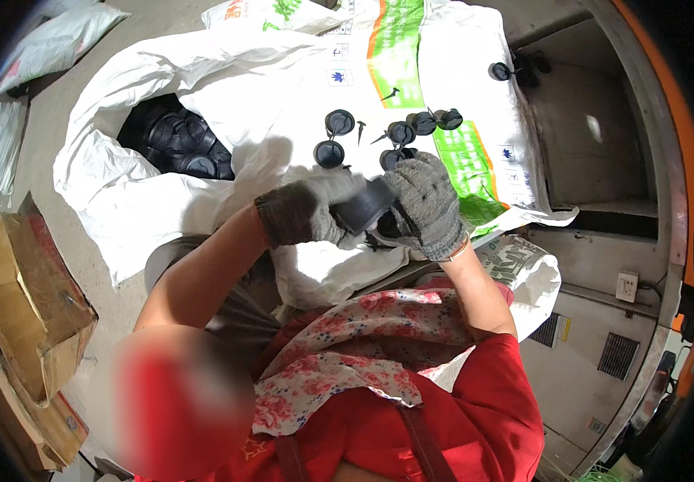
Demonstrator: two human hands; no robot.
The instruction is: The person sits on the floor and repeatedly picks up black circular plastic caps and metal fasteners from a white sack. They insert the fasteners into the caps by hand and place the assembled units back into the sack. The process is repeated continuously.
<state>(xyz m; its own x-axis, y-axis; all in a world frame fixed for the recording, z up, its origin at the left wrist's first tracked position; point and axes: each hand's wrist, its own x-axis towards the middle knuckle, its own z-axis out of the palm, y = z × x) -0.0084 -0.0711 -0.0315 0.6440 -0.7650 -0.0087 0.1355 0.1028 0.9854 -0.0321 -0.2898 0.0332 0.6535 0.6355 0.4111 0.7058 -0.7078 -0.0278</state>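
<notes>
My left hand (302,213) and my right hand (429,201), both in grey work gloves, are closed around a black plastic cup-like part (365,206) between them. The left fingers are partly blurred. A second dark piece shows under the right fingers, too hidden to name. Just beyond my hands, round black lidded caps (329,153) lie on a white woven sack (282,104), several of them grouped near the right glove. Thin black spikes (360,132) are scattered among them.
At the left, a white sack's open mouth shows many black parts (178,140). Cardboard boxes (37,305) stand at the lower left. A machine housing with a metal recess (588,120) and an orange edge (668,104) borders the right. A white socket box (626,286) sits on it.
</notes>
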